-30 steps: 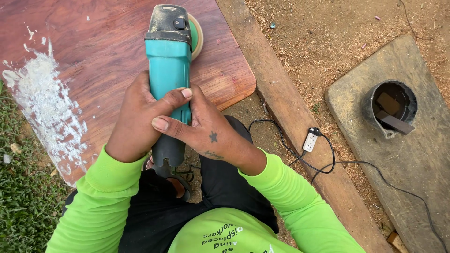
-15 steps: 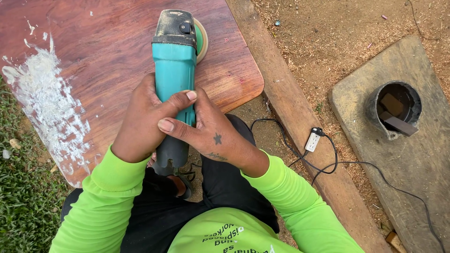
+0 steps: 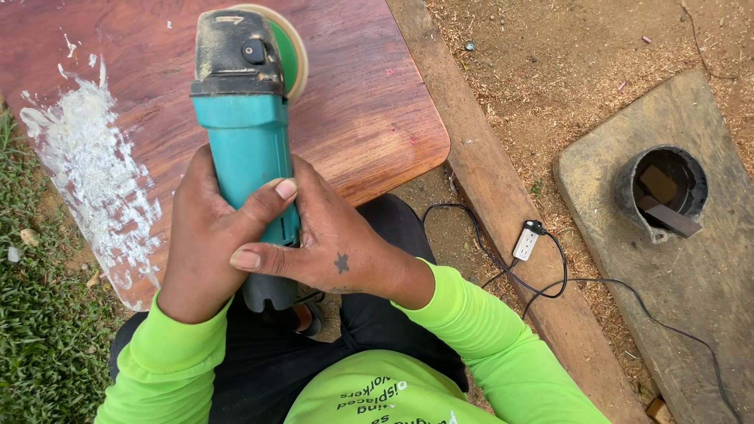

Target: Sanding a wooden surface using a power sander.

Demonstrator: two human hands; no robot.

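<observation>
**2 hands locked on the teal sander, pad flat on red wood**

Here we go: the left hand (image 3: 206,235) wraps the teal sander (image 3: 243,133) from the left, thumb hooked across the barrel, and the right hand (image 3: 326,243) clamps over from the right, its thumb lying across below the left thumb. Both hands are clenched on the tool's body. That doubled grip looks meant to steady a machine that kicks and to press it down evenly.

The sander sits on the reddish wooden board (image 3: 369,102), its black dusty head pointing away from the person, and the green-backed round pad (image 3: 292,55) peeks out to the right of the head, lying flat on the wood. To the left, a rough patch of white filler (image 3: 90,180) streaks the board near its edge by the grass (image 3: 39,345).

Off to the right, a black cable (image 3: 565,283) runs to a white plug block (image 3: 525,244) resting on a long plank (image 3: 503,204), and a dark round pot (image 3: 661,188) stands on a grey slab (image 3: 691,267).

Hard to call: the pad's working face is hidden, the sander's tail vanishes under the hands, and whether it is spinning cannot be told.
</observation>
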